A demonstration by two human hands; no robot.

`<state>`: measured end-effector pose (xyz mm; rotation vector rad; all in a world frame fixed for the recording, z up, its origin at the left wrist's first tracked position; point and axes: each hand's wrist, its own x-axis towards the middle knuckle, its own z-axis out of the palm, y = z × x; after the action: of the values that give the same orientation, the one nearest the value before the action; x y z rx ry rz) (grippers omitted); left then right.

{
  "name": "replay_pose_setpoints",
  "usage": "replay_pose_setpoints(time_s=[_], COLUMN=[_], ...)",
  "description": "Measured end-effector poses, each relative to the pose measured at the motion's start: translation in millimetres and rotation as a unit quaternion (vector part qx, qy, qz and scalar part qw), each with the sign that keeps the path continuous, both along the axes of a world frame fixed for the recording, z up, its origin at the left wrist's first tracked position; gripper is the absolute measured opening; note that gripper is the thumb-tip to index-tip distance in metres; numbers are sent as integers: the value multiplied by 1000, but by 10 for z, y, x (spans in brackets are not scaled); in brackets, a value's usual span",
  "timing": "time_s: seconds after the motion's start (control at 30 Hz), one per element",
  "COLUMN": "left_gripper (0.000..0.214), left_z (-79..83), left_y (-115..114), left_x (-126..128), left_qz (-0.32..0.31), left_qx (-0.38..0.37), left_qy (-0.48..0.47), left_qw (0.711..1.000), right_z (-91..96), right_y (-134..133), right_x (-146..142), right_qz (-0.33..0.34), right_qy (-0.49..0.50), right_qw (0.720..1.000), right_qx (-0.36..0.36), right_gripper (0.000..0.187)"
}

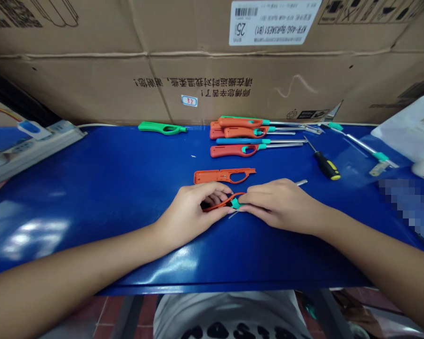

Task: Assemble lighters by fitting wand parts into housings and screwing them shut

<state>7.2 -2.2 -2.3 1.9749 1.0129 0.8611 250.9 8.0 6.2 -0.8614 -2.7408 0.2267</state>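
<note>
Between both hands, low over the blue table, is an orange lighter (217,205) with a teal trigger (235,203). My left hand (194,207) wraps round its handle end. With thumb and fingers, my right hand (281,205) pinches the trigger area, and a metal tip sticks out past its knuckles. A thin clear strip shows below the trigger. Just beyond my fingers lies an orange lighter half-shell (219,176), its hollow inside facing up. My palms hide much of the held lighter.
Several assembled lighters (236,150) lie stacked farther back, with a green handle shell (162,127) to their left. A black-yellow screwdriver (326,165) and loose metal rods (362,143) lie at right. A cardboard box (109,89) walls off the back; a power strip (38,146) sits left.
</note>
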Motion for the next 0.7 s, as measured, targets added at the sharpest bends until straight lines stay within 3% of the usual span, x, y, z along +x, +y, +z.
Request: replay_pose_setpoints(time_s=[0.27,0.7], left_gripper=[15,14], left_z=[23,26], left_y=[17,25], left_x=[1,7], left_qz=[-6,-8], left_qx=[28,16], left_qy=[48,43], left_qw=[998,999], right_z=[60,63], right_y=[-15,7], right_x=[-8,54], right_qz=[-9,91], right_qy=[-11,-35], right_qw=[1000,984], right_qx=[19,146], right_gripper=[28,32])
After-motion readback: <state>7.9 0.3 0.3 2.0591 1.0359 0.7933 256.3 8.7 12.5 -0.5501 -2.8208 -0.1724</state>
